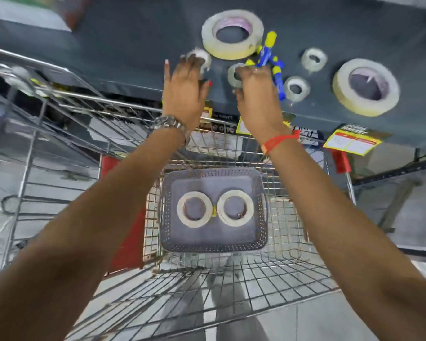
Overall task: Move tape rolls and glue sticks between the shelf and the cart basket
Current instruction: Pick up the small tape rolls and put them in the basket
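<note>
On the dark shelf lie two big cream tape rolls, small clear tape rolls and blue-and-yellow glue sticks. My left hand reaches over a small clear roll, fingers spread on it; blur hides whether it grips. My right hand is closed around another small roll, its fingers touching the glue sticks. In the cart, a grey perforated basket holds two cream tape rolls lying flat side by side.
The wire shopping cart stands below the shelf edge, with red corner guards. A second cart is at the left. Yellow price tags hang from the shelf front. Grey tiled floor lies beneath.
</note>
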{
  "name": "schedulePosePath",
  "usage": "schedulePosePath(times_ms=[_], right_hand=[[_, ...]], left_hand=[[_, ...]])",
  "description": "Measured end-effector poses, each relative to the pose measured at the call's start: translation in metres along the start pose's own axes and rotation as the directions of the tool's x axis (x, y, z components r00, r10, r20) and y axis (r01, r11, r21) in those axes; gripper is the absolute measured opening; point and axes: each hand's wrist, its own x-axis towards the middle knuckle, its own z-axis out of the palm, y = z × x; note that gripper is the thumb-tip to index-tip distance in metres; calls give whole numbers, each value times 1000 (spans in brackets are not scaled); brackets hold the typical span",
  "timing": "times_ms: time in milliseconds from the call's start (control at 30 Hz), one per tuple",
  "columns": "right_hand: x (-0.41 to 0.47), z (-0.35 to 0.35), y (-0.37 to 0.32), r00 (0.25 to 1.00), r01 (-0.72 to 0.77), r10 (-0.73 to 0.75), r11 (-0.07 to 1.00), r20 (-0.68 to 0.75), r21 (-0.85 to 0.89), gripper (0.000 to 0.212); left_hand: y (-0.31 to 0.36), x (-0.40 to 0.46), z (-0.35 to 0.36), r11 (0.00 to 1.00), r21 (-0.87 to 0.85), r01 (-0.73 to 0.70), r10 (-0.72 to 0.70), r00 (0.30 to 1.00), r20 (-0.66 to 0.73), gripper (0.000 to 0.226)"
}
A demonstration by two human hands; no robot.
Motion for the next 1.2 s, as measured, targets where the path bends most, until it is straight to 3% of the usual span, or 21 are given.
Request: schedulePosePath(times_ms=[133,400,533,700,833,1000,1200], right_hand=[[8,8,-4,1000,-7,10,990,24,-139,22],[1,4,-6,999,-38,37,998,-7,-56,24],[-14,-1,-2,988,-76,80,996,-131,36,34],[-34,-18,23,933,-247,257,966,-253,70,39],[-39,-27,47,916,-358,355,934,-189,19,40],[-38,-27,58,947,-313,308,949,-87,-45,47],[-27,-25,69,960,-279,273,944,-60,-178,26]], left_hand=[[-6,16,-3,998,61,29,-33,997,67,39],[-2,17,-11,994,93,49,-50,999,2,31],[0,10,-13,1000,-11,19,-20,998,-66,28],[15,13,-26,984,-164,-67,47,991,-127,27],[28,11,-21,961,-243,-134,111,988,-105,25],[44,3,-3,937,-311,-158,145,987,-67,26],[54,-3,3,929,-319,-190,182,982,-56,25]])
